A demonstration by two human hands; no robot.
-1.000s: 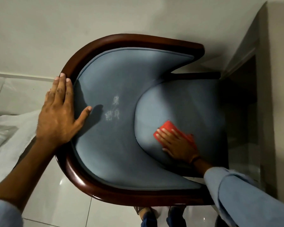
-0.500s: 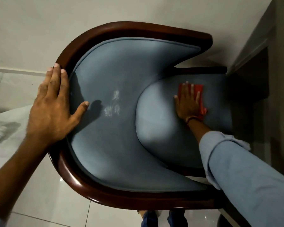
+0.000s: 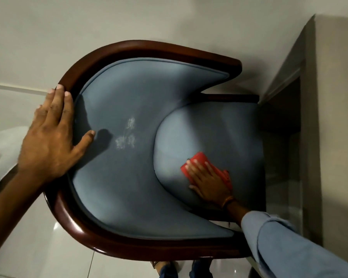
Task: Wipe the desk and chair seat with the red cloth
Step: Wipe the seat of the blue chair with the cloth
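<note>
I look straight down on a chair with a dark wooden frame (image 3: 100, 239) and blue-grey upholstery. Its rounded seat (image 3: 213, 133) lies to the right of the curved backrest (image 3: 117, 177). My right hand (image 3: 208, 181) lies flat on the near-left part of the seat, pressing the folded red cloth (image 3: 197, 158) against it; the cloth shows beyond the fingertips and along the hand's right side. My left hand (image 3: 48, 141) rests over the top of the backrest frame, fingers spread, thumb on the fabric. Whitish marks (image 3: 127, 135) show on the backrest.
A beige desk or cabinet side (image 3: 309, 137) stands right of the chair, with a dark recess (image 3: 279, 117) beside the seat. A pale wall runs along the top. White bedding (image 3: 0, 149) lies at the left. Glossy floor tiles and my feet (image 3: 181, 269) are below.
My right hand has slid the red cloth from the far side of the seat back to its near-left part. My left hand has stayed on the backrest.
</note>
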